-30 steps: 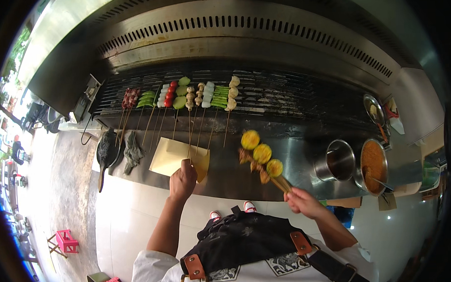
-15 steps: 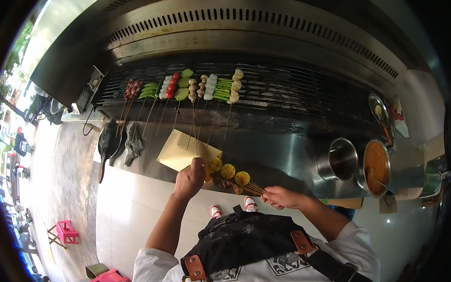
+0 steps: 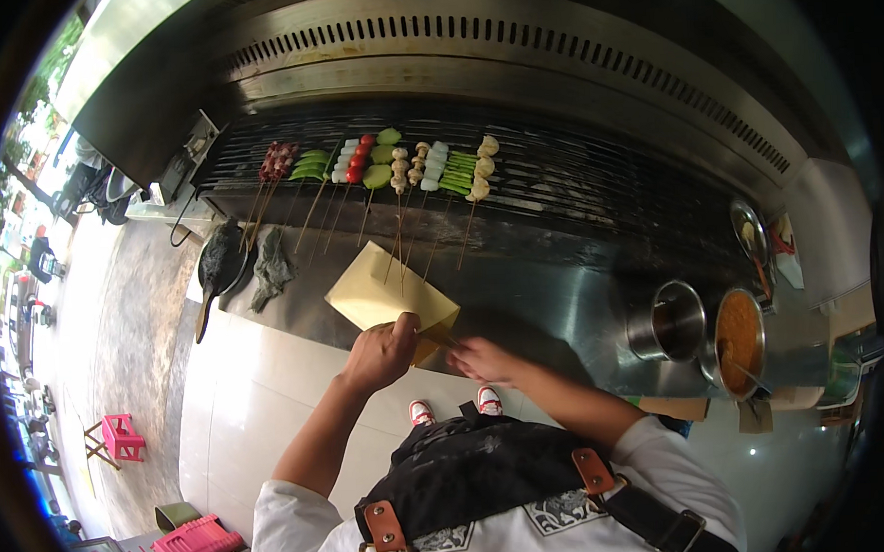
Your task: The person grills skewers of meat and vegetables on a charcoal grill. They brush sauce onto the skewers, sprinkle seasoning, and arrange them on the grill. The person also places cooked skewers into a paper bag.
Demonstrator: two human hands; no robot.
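A pink stool [image 3: 123, 439] stands on the floor at far left. A black pan [image 3: 224, 254] lies at the left end of the counter [image 3: 559, 293], its handle towards the person, with a grey rag [image 3: 271, 270] just beside it. Behind them, on the grill [image 3: 604, 173], skewers lie in a row: red meat [image 3: 278, 161], green peppers [image 3: 311, 166], white pieces [image 3: 345, 161], tomatoes [image 3: 359, 160], green slices [image 3: 380, 175], two sticks of mushrooms [image 3: 399, 170], more white pieces, green stalks [image 3: 460, 170] and pale round pieces [image 3: 483, 167]. Their sticks point to the person, and some of those from the middle reach over the top of the bag [image 3: 384, 288]. The yellow paper bag lies slanted at the counter's near edge, in front of the grill. The left hand [image 3: 380, 356] has its fingers curled tight on the bag's lower edge, thumb on top. Just to the right, the right hand [image 3: 484, 360] has its fingers drawn narrow at the bag's lower right edge; what they hold is too blurred to tell. Well to the right stand a steel pot [image 3: 649, 337] and a bowl [image 3: 710, 359] of orange sauce [image 3: 739, 326]
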